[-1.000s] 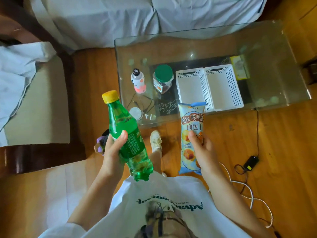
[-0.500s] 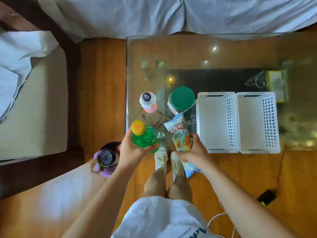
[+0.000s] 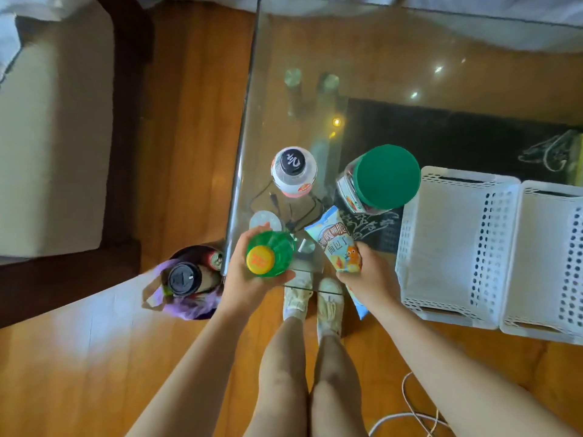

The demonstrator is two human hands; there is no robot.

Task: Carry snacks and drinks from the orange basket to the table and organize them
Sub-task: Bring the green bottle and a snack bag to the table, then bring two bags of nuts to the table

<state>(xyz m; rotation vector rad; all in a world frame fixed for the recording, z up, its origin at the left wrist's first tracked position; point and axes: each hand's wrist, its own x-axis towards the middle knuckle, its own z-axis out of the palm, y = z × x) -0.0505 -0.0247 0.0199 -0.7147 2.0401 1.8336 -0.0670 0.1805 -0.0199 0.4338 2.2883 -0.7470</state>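
Note:
My left hand point(image 3: 244, 279) grips a green soda bottle with a yellow cap point(image 3: 268, 255), held upright over the near left corner of the glass table point(image 3: 394, 67). My right hand point(image 3: 369, 279) holds a light blue snack bag point(image 3: 339, 244), tilted over the table's near edge. On the table stand a small bottle with a black cap point(image 3: 294, 171) and a jar with a green lid point(image 3: 380, 179). Two white perforated baskets point(image 3: 454, 247) sit side by side at the right.
On the wooden floor left of the table, a purple bag point(image 3: 186, 294) holds a black-lidded cup and a can. A cushioned seat point(image 3: 53, 137) lies at the left. A white cable point(image 3: 407, 411) trails on the floor near my legs.
I have stepped up to the table and look straight down. Both hands have carried the green bottle and the snack bag forward over the table's near edge.

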